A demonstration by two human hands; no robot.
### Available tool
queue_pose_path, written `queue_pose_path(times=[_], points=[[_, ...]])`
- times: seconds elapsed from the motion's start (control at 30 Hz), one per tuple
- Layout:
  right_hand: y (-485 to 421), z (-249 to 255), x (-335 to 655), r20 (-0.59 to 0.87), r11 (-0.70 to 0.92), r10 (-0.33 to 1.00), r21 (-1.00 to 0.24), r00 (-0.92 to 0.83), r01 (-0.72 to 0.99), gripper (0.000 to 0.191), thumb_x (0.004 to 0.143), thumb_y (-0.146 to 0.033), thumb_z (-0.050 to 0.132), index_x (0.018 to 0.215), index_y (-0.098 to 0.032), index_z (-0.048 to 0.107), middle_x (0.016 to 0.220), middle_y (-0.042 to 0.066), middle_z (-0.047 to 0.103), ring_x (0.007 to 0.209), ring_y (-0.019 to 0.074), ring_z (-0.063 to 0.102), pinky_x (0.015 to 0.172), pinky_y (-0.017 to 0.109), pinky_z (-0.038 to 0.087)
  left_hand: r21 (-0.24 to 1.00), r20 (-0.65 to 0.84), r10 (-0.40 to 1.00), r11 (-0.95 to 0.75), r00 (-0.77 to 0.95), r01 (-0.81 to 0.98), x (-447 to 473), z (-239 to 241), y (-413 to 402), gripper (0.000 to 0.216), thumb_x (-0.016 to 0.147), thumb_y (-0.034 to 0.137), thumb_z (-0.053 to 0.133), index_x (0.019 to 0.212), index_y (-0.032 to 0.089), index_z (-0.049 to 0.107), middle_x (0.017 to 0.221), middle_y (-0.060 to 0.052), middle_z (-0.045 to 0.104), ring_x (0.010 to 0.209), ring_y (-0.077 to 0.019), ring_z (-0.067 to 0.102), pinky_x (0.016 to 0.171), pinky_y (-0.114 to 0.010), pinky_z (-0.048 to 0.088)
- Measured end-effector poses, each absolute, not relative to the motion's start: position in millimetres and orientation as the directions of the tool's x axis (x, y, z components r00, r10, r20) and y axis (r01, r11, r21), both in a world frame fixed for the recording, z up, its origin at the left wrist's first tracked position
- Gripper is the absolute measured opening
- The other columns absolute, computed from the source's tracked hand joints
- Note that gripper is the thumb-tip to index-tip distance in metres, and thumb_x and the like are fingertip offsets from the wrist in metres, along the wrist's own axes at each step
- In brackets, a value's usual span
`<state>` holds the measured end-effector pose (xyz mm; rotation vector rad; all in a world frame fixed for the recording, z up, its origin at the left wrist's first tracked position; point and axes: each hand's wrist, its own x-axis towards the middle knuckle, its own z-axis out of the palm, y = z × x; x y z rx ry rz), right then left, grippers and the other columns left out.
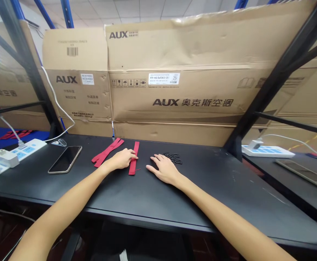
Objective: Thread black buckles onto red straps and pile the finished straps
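My left hand (123, 159) rests on the black table (158, 195) with its fingers curled, pinching the middle of a red strap (134, 165) that lies lengthwise. More red straps (106, 152) lie crossed just to the left of that hand. My right hand (164, 168) lies flat on the table with fingers stretched out, holding nothing. Its fingertips are close to a small pile of black rings (173, 157).
A phone (65, 159) lies face up at the left, beside a white power strip (14, 154) with cables. Large AUX cardboard boxes (175, 98) wall off the back. Black rack posts (272, 83) stand at right and left. Another power strip (267, 151) sits on the right table.
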<state>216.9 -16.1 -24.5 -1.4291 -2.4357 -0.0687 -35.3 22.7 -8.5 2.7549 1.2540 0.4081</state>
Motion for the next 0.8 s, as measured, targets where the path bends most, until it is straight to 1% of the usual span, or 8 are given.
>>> queue_pose_path(times=[0.1, 0.2, 0.33, 0.43, 0.5, 0.57, 0.67, 0.8], points=[[-14, -23, 219, 0.312, 0.524, 0.827, -0.123, -0.468, 0.843, 0.062, 0.088, -0.061, 0.031, 0.126, -0.017, 0.052, 0.129, 0.015, 0.052, 0.122, 0.0301, 0.044, 0.104, 0.046, 0.03, 0.175, 0.173, 0.743, -0.669, 0.647, 0.722, -37, -9, 23, 0.034, 0.087, 0.023, 0.042, 0.114, 0.025, 0.062, 0.116, -0.006, 0.059, 0.108, -0.0214, 0.052, 0.098, -0.034, 0.039], [-13, -21, 220, 0.334, 0.577, 0.793, -0.148, -0.508, 0.803, 0.057, 0.089, -0.058, 0.034, 0.124, -0.018, 0.053, 0.126, 0.014, 0.054, 0.117, 0.028, 0.049, 0.101, 0.044, 0.035, 0.172, 0.191, 0.74, -0.672, 0.645, 0.72, -37, -8, 22, 0.032, 0.087, 0.029, 0.046, 0.113, 0.022, 0.062, 0.111, -0.008, 0.058, 0.105, -0.0214, 0.053, 0.096, -0.033, 0.039], [-13, -19, 221, 0.354, 0.643, 0.75, -0.193, -0.559, 0.741, 0.051, 0.09, -0.053, 0.037, 0.125, -0.019, 0.051, 0.127, 0.013, 0.053, 0.116, 0.0257, 0.049, 0.1, 0.041, 0.038, 0.143, 0.23, 0.708, -0.703, 0.667, 0.697, -33, -7, 20, 0.027, 0.086, 0.035, 0.049, 0.104, 0.02, 0.062, 0.107, -0.009, 0.057, 0.101, -0.0229, 0.053, 0.092, -0.036, 0.04], [-12, -19, 221, 0.372, 0.651, 0.742, -0.206, -0.557, 0.73, 0.048, 0.09, -0.05, 0.038, 0.126, -0.02, 0.05, 0.129, 0.012, 0.052, 0.12, 0.0259, 0.047, 0.101, 0.043, 0.037, 0.166, 0.242, 0.692, -0.72, 0.68, 0.674, -29, -7, 17, 0.025, 0.086, 0.038, 0.05, 0.096, 0.018, 0.061, 0.102, -0.008, 0.056, 0.097, -0.0226, 0.053, 0.088, -0.036, 0.042], [-10, -20, 221, 0.383, 0.628, 0.757, -0.207, -0.528, 0.75, 0.047, 0.091, -0.049, 0.038, 0.125, -0.02, 0.051, 0.128, 0.013, 0.052, 0.121, 0.0269, 0.046, 0.102, 0.045, 0.037, 0.181, 0.238, 0.677, -0.735, 0.697, 0.653, -26, -7, 14, 0.023, 0.086, 0.037, 0.05, 0.096, 0.019, 0.06, 0.1, -0.008, 0.057, 0.096, -0.0218, 0.053, 0.086, -0.035, 0.042], [-9, -20, 222, 0.376, 0.617, 0.768, -0.218, -0.518, 0.757, 0.046, 0.091, -0.047, 0.037, 0.125, -0.019, 0.051, 0.127, 0.013, 0.053, 0.118, 0.027, 0.048, 0.101, 0.045, 0.038, 0.186, 0.242, 0.65, -0.76, 0.72, 0.623, -24, -7, 12, 0.022, 0.087, 0.034, 0.049, 0.101, 0.019, 0.059, 0.102, -0.008, 0.057, 0.097, -0.0212, 0.054, 0.088, -0.034, 0.042], [-9, -20, 223, 0.36, 0.66, 0.743, -0.255, -0.564, 0.707, 0.041, 0.093, -0.041, 0.034, 0.125, -0.021, 0.05, 0.124, 0.011, 0.055, 0.116, 0.0248, 0.051, 0.099, 0.044, 0.04, 0.185, 0.251, 0.607, -0.794, 0.754, 0.579, -21, -7, 10, 0.023, 0.088, 0.028, 0.047, 0.107, 0.021, 0.058, 0.104, -0.007, 0.057, 0.1, -0.0203, 0.054, 0.09, -0.033, 0.041], [-6, -21, 224, 0.414, 0.703, 0.702, -0.278, -0.579, 0.654, 0.038, 0.094, -0.031, 0.029, 0.125, -0.021, 0.049, 0.123, 0.009, 0.056, 0.114, 0.0212, 0.051, 0.099, 0.039, 0.041, 0.186, 0.231, 0.591, -0.806, 0.773, 0.562, -18, -4, 6, 0.026, 0.089, 0.025, 0.044, 0.109, 0.022, 0.059, 0.103, -0.006, 0.058, 0.096, -0.019, 0.057, 0.087, -0.03, 0.042]])
